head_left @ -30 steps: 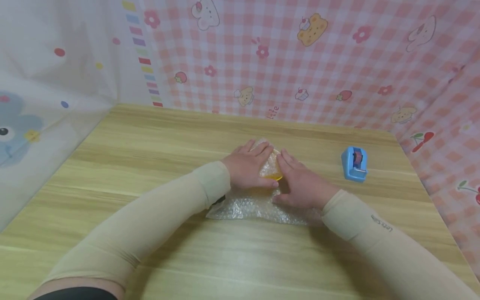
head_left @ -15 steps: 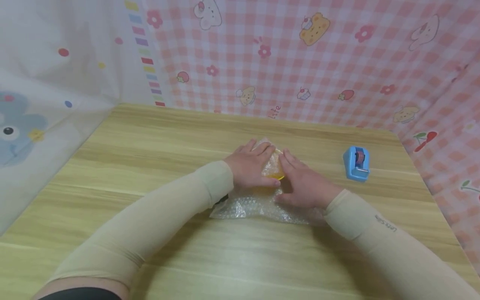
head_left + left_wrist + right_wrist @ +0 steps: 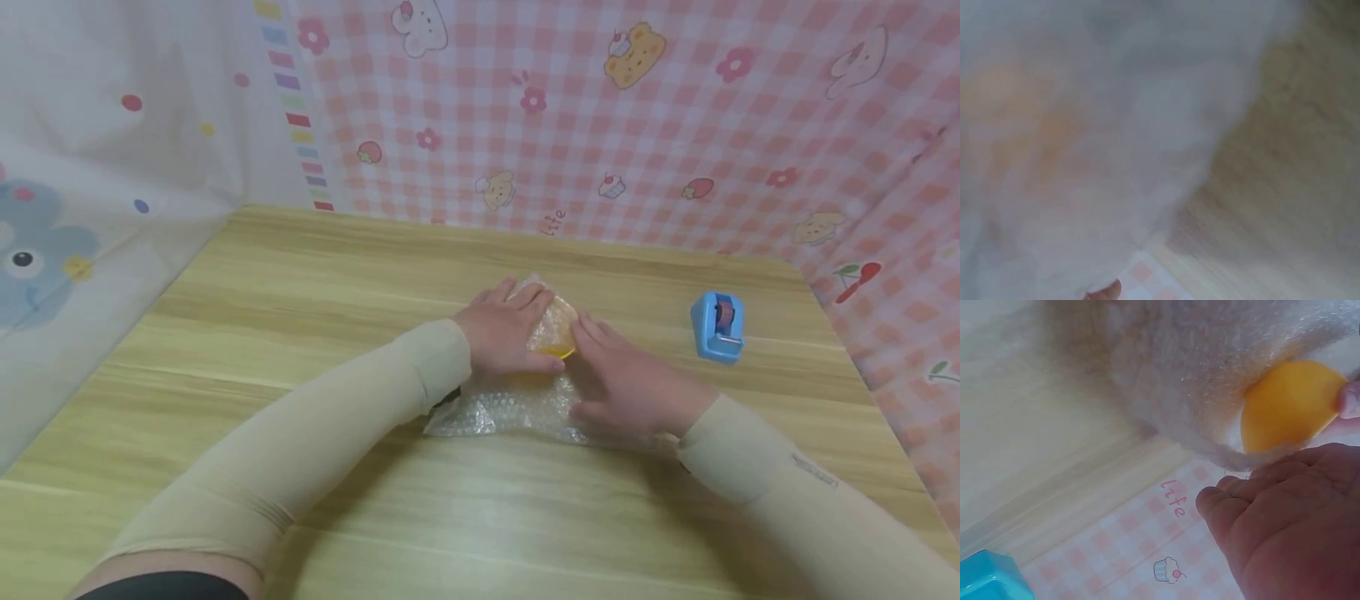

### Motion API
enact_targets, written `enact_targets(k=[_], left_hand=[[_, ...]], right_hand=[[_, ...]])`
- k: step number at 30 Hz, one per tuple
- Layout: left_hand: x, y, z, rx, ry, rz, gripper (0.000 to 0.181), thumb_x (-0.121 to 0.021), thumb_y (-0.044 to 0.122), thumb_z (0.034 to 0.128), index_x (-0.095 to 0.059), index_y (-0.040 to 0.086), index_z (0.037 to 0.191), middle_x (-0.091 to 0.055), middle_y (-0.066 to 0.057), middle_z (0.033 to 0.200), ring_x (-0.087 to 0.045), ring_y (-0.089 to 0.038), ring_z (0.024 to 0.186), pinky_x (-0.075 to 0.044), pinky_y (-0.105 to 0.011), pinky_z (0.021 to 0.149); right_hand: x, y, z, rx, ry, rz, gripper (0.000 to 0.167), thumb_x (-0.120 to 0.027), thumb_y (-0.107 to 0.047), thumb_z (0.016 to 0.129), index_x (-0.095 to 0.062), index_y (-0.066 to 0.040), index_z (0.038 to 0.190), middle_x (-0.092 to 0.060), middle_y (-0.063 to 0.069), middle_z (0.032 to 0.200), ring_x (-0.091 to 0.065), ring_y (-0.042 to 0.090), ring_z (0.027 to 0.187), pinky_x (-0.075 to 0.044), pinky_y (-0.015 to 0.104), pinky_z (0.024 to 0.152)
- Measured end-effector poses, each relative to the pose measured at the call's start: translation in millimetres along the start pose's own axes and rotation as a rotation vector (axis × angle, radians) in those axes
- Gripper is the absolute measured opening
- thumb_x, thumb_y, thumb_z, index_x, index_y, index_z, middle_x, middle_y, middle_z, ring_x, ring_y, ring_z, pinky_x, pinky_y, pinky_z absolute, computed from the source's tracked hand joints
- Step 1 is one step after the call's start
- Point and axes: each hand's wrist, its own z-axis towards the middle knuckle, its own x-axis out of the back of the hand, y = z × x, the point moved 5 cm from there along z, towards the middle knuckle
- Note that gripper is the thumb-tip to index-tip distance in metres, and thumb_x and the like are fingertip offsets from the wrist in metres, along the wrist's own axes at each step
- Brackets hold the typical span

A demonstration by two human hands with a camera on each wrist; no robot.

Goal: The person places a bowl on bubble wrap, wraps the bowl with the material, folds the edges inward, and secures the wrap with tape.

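A sheet of clear bubble wrap [image 3: 495,414] lies on the table, partly folded over a yellow-orange round object [image 3: 557,353]. In the right wrist view the object's smooth orange surface [image 3: 1291,406] shows beside the wrap; its exact kind is hidden. My left hand [image 3: 506,333] rests on the folded wrap from the left, fingers spread and fairly straight, thumb toward the right. Beside the object's right edge is my right hand [image 3: 626,379], its fingers extended against the wrap. Blurred wrap [image 3: 1104,144] fills most of the left wrist view.
A blue tape dispenser [image 3: 717,327] with a roll of tape stands on the wooden table [image 3: 360,267], right of the hands. Behind the table hangs a pink checked cloth [image 3: 465,100]; a white patterned cloth [image 3: 172,150] hangs at the left.
My right hand has slid slightly to the right and down, away from the left thumb. The left hand keeps its place on the wrap. The head view has shifted a little.
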Motion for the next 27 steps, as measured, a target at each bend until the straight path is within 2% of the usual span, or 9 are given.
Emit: enact_targets(k=[3,8,11,14,20,27], left_hand=[[1.0,0.3,0.2,0.001,0.007,-0.008,0.11,-0.047,0.083,0.0929,-0.008,0.015,0.171,-0.005,-0.008,0.179,-0.009,-0.044,0.163,-0.016,-0.058,0.132],[1.7,0.7,0.9,0.0,0.012,-0.005,0.11,-0.047,0.083,0.0929,-0.009,0.016,0.171,-0.006,-0.008,0.179,-0.011,-0.045,0.163,-0.018,-0.058,0.132],[1.8,0.7,1.5,-0.001,0.011,-0.001,0.11,-0.047,0.083,0.093,-0.009,0.015,0.171,-0.007,-0.007,0.179,-0.011,-0.045,0.163,-0.018,-0.059,0.132],[1.7,0.3,2.1,-0.002,0.017,0.004,0.109,-0.047,0.083,0.093,-0.01,0.015,0.17,-0.009,-0.007,0.179,-0.013,-0.045,0.162,-0.019,-0.059,0.131],[0.0,-0.5,3.2,0.003,0.011,0.017,0.109,-0.045,0.083,0.0935,-0.009,0.015,0.171,-0.008,-0.007,0.179,-0.012,-0.044,0.163,-0.019,-0.059,0.132],[-1.0,-0.4,2.7,0.006,-0.007,0.004,0.109,-0.045,0.083,0.0938,-0.007,0.016,0.171,-0.005,-0.007,0.179,-0.009,-0.044,0.163,-0.017,-0.059,0.132]], right_hand=[[0,1,-9.4,0.001,-0.005,0.015,0.111,-0.078,-0.043,0.093,-0.006,-0.004,0.169,-0.004,0.019,0.177,-0.012,0.047,0.162,-0.024,0.061,0.128],[0,5,-28.3,0.007,0.016,0.02,0.113,-0.082,-0.043,0.09,-0.009,-0.012,0.171,-0.019,0.021,0.175,-0.028,0.049,0.157,-0.036,0.064,0.122],[-2,8,-39.5,0.022,0.022,0.012,0.113,-0.084,-0.045,0.087,-0.015,-0.011,0.17,-0.028,0.026,0.171,-0.033,0.055,0.152,-0.039,0.067,0.118],[-5,10,-48.5,0.029,-0.001,0.017,0.111,-0.086,-0.046,0.085,-0.023,-0.008,0.168,-0.031,0.028,0.168,-0.033,0.057,0.151,-0.038,0.069,0.118],[-11,13,-58.4,0.048,-0.061,0.001,0.104,-0.089,-0.042,0.082,-0.035,-0.008,0.164,-0.03,0.022,0.171,-0.025,0.059,0.153,-0.035,0.069,0.119],[-16,17,-64.8,0.032,-0.112,-0.013,0.087,-0.09,-0.036,0.08,-0.054,-0.008,0.154,-0.037,0.02,0.168,-0.028,0.06,0.151,-0.039,0.072,0.114]])
